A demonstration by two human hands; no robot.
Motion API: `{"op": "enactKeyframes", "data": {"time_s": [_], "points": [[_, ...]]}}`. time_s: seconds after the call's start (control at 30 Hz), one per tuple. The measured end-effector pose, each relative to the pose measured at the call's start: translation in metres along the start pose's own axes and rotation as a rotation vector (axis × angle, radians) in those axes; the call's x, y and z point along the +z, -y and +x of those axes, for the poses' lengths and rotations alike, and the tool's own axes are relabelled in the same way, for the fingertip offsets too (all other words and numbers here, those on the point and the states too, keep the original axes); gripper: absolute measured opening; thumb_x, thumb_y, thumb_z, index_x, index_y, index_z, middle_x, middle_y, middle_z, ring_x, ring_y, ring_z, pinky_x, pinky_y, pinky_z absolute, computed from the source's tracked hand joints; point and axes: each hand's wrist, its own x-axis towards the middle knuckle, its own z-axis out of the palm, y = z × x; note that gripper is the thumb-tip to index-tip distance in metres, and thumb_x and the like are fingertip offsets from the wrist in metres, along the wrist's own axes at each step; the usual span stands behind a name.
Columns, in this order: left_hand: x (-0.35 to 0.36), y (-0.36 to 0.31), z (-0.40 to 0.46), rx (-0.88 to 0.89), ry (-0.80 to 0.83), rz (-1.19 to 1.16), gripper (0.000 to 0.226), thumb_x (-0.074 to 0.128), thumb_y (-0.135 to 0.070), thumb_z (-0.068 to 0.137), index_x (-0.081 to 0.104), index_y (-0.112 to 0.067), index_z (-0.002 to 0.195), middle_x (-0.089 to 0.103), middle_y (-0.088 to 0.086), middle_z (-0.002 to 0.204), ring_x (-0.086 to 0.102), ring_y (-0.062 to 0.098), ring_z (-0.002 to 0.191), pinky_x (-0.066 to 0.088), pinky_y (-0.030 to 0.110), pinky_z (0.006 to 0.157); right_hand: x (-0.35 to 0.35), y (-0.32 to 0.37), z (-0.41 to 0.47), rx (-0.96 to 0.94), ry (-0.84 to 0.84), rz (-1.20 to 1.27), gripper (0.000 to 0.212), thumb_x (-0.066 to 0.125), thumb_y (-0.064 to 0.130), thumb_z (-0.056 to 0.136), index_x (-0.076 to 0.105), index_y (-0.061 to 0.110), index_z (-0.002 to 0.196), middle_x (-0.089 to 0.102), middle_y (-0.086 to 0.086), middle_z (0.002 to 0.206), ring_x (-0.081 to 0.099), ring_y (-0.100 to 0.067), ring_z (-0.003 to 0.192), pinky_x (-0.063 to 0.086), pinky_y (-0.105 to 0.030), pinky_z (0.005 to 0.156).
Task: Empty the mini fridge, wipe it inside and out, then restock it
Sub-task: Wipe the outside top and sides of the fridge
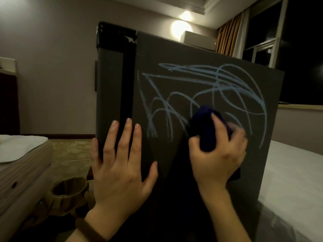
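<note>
Two hands on the mini fridge (201,81), which stands between two beds: left hand (120,165) flat, fingers spread, bracing its edge; right hand (218,154) bunched round a dark cloth (206,126) against blue scribbles (209,88). Outside-wiping step, likely; next needs firm strokes upward over the marks

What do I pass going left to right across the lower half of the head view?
Bed edge with white towel → wicker basket → left hand flat on the fridge → right hand gripping the dark cloth → white bed.
</note>
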Motion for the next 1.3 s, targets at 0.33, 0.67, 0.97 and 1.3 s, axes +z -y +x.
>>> {"op": "enactKeyframes", "data": {"time_s": [0.33, 0.67, 0.97, 1.3], "points": [[-0.001, -0.001, -0.002, -0.01, 0.01, -0.025, 0.077, 0.041, -0.051, 0.079, 0.023, -0.009, 0.141, 0.026, 0.012, 0.145, 0.018, 0.031, 0.137, 0.005, 0.048, 0.112, -0.011, 0.004, -0.04, -0.057, 0.08, -0.037, 0.055, 0.052, 0.042, 0.063, 0.051, 0.029, 0.116, 0.048, -0.008, 0.11, 0.049, -0.031, 0.097, 0.045, -0.045, 0.077], [0.001, 0.0, -0.002, -0.011, -0.019, -0.039, 0.075, 0.043, -0.051, 0.08, 0.026, -0.01, 0.141, 0.027, 0.01, 0.145, 0.019, 0.029, 0.138, 0.007, 0.048, 0.112, -0.007, 0.014, -0.077, -0.071, 0.092, -0.055, 0.056, 0.053, 0.041, 0.065, 0.05, 0.028, 0.12, 0.044, -0.006, 0.112, 0.048, -0.032, 0.1, 0.043, -0.047, 0.081], [0.001, 0.002, -0.002, -0.006, -0.023, -0.036, 0.075, 0.043, -0.049, 0.079, 0.025, -0.011, 0.141, 0.029, 0.01, 0.145, 0.021, 0.029, 0.137, 0.009, 0.048, 0.112, 0.004, 0.045, -0.013, -0.022, -0.02, 0.01, 0.054, 0.053, 0.044, 0.065, 0.056, 0.026, 0.116, 0.053, -0.01, 0.108, 0.05, -0.032, 0.097, 0.044, -0.046, 0.078], [0.003, 0.004, -0.002, -0.001, -0.031, -0.065, 0.063, 0.038, -0.037, 0.087, 0.023, -0.009, 0.141, 0.027, 0.008, 0.147, 0.019, 0.027, 0.138, 0.012, 0.05, 0.11, -0.009, 0.017, -0.098, -0.1, 0.106, -0.053, 0.054, 0.05, 0.041, 0.068, 0.048, 0.031, 0.121, 0.043, -0.007, 0.111, 0.045, -0.033, 0.1, 0.039, -0.048, 0.081]]}}
